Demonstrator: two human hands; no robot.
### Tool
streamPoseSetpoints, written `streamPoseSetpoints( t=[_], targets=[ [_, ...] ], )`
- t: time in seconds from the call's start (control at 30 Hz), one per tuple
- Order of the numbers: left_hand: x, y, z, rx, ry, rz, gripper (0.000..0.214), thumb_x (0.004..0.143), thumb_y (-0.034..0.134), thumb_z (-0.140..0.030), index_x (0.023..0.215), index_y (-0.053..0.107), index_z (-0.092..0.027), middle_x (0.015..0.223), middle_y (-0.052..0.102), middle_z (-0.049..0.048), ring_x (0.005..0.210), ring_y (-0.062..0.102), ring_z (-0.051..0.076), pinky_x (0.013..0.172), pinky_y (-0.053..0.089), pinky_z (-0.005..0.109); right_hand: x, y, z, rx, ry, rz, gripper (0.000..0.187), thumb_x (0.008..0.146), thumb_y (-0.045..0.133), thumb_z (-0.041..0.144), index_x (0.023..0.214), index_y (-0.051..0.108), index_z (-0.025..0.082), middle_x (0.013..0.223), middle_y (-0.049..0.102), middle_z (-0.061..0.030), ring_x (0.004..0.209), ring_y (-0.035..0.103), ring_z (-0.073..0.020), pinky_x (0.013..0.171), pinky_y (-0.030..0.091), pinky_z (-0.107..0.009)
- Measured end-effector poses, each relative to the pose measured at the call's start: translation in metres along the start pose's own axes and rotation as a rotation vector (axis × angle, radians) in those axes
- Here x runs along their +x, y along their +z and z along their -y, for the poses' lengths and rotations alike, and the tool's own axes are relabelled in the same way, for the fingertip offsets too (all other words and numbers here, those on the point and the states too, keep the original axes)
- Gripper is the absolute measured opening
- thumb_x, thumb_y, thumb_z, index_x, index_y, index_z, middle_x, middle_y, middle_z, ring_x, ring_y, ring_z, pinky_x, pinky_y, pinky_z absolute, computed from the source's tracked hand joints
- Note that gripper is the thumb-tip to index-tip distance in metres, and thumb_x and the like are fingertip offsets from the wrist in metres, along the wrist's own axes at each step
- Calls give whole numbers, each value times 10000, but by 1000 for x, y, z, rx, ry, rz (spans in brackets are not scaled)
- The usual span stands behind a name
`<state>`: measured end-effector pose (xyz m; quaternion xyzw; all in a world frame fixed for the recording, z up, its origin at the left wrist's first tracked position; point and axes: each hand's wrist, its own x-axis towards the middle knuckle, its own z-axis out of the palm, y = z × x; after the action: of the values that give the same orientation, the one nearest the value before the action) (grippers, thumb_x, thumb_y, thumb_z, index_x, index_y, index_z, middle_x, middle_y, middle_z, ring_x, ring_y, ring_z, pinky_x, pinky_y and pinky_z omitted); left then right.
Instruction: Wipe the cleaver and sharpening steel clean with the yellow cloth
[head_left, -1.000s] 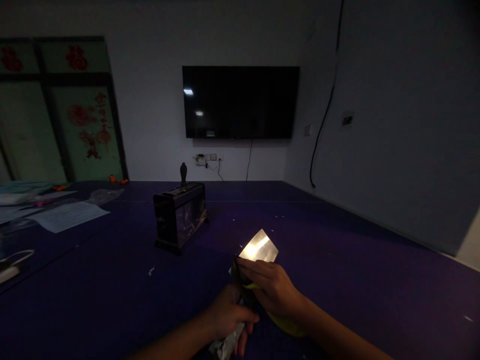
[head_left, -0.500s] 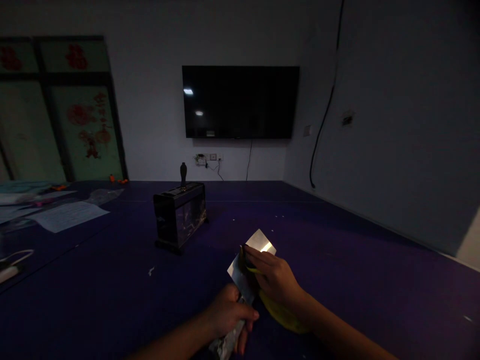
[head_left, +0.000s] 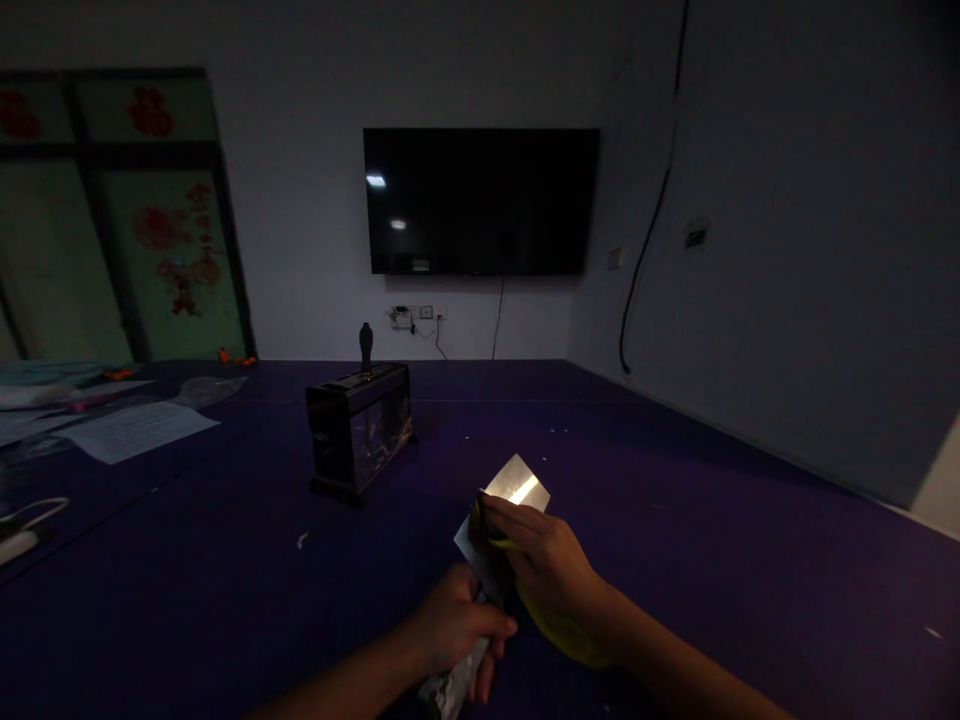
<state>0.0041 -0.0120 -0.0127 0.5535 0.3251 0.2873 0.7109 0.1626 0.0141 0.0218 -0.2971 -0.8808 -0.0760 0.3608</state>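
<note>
My left hand [head_left: 463, 622] is closed around the handle of a cleaver [head_left: 519, 478], whose broad, shiny blade points up and away from me. Pale crumpled wrapping [head_left: 454, 690] shows below that fist, around the handle end. My right hand [head_left: 549, 552] presses a yellow cloth [head_left: 559, 630] against the blade, fingers together and laid across the metal. Part of the cloth hangs below the right wrist. The lower blade lies in shadow, partly covered by the cloth. A bright streak of light reflects near the blade's far end.
A black knife block [head_left: 360, 425] with clear sides stands ahead on the purple tabletop [head_left: 675, 580], one dark handle [head_left: 366, 348] sticking up from it. Papers [head_left: 139, 430] and a plastic bag [head_left: 206, 390] lie at left. A white cable [head_left: 37, 512] is near the left edge.
My right hand has shifted very slightly left and toward the blade's edge with the cloth. The left hand's hold on the cleaver looks the same, and the streak on the blade is brighter.
</note>
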Motion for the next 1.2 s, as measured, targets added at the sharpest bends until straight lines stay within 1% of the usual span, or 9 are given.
streamPoseSetpoints(
  t=[0.13,0.23,0.37,0.53,0.63,0.77,0.9,1.03,1.2],
  targets=[
    [0,-1,2,8,-3,12,229,561,605,-281,655,472,-119,430,480,-20,271,421,93,299,319,186,0,-1,-3,31,70,-26,507,695,385,35,1168,519,159,1222,530,-93,1081,525,-186,891,463,-323],
    [0,-1,2,12,-8,2,221,550,605,-283,607,463,-124,417,473,-19,266,412,89,294,307,183,2,-1,2,84,81,-25,481,702,380,35,1142,541,143,1215,534,-104,1086,521,-176,900,454,-304],
    [3,0,0,57,-19,-2,226,529,594,-279,470,445,-119,376,455,-3,252,389,83,281,277,183,4,-3,13,138,11,25,483,682,378,30,1122,554,118,1199,545,-119,1067,535,-174,882,462,-287],
    [4,1,0,58,-4,-24,245,522,611,-307,472,459,-120,389,461,-15,250,382,75,288,298,195,4,-4,16,130,-45,49,532,650,379,22,1138,545,154,1188,558,-98,1032,560,-181,860,476,-306],
    [3,1,0,59,-22,-1,245,535,606,-314,500,452,-126,388,458,-21,253,391,80,291,310,196,2,-3,8,115,-37,16,552,639,380,16,1141,541,180,1188,559,-82,1038,556,-181,851,482,-310],
    [0,0,0,23,-30,8,191,543,576,-263,617,457,-132,413,474,-37,259,397,75,287,292,171,0,-1,-5,94,38,-37,516,669,402,37,1142,536,193,1193,556,-78,1054,546,-185,854,483,-319],
    [-2,0,0,1,-26,15,220,535,552,-227,712,453,-142,431,497,-44,263,404,76,286,278,156,0,0,-6,94,59,-39,496,691,398,38,1149,532,172,1202,547,-94,1070,534,-184,870,474,-318],
    [0,0,0,25,-41,-2,165,538,557,-248,597,457,-131,407,474,-33,263,402,76,285,284,166,0,0,2,120,-17,-10,478,702,386,37,1137,539,161,1205,543,-101,1063,539,-178,855,481,-304],
    [1,1,-1,68,-28,-2,224,547,582,-284,483,444,-121,379,453,-15,250,404,88,280,292,185,0,0,6,106,-111,25,499,688,389,34,1154,522,153,1208,541,-105,1030,559,-179,832,493,-297]
  ],
)
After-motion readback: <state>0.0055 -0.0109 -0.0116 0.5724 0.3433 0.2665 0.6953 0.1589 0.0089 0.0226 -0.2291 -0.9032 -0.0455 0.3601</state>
